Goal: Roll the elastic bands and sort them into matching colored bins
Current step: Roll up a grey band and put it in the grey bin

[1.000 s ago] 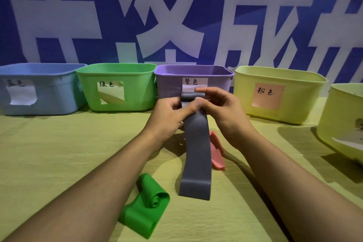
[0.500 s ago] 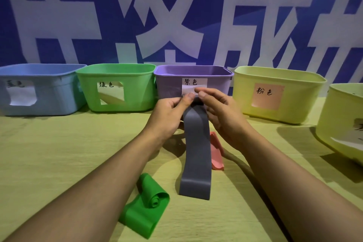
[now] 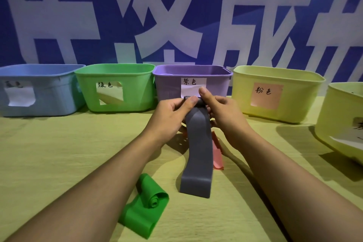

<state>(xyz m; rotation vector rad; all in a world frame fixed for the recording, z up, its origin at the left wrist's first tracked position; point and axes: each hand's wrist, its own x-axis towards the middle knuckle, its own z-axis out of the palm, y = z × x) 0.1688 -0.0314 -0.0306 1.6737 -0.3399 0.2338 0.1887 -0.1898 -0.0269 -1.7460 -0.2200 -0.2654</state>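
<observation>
Yellow-green surface (image 3: 49, 153), spread wide beneath a blue wall with large white characters. Along its far edge, five bins in a row: blue bin (image 3: 51, 92) at the far left corner, then green bin (image 3: 137, 88), purple bin (image 3: 214, 86) in the middle, a yellow-green bin (image 3: 298, 96) with a pink label, and another yellow-green bin (image 3: 339, 116) cut off at the right edge. Held up in front of the purple bin, a grey elastic band (image 3: 198, 153), its top end wound into a small tight roll, the loose length hanging down toward the near middle of the surface. Left hand (image 3: 169, 118) and right hand (image 3: 225, 116) both pinching that roll, thumbs on top, fingers curled beneath. Near the front edge, a green elastic band (image 3: 145, 208), partly rolled, lying flat. Behind the grey strip, a pink elastic band (image 3: 218, 155), mostly hidden.
</observation>
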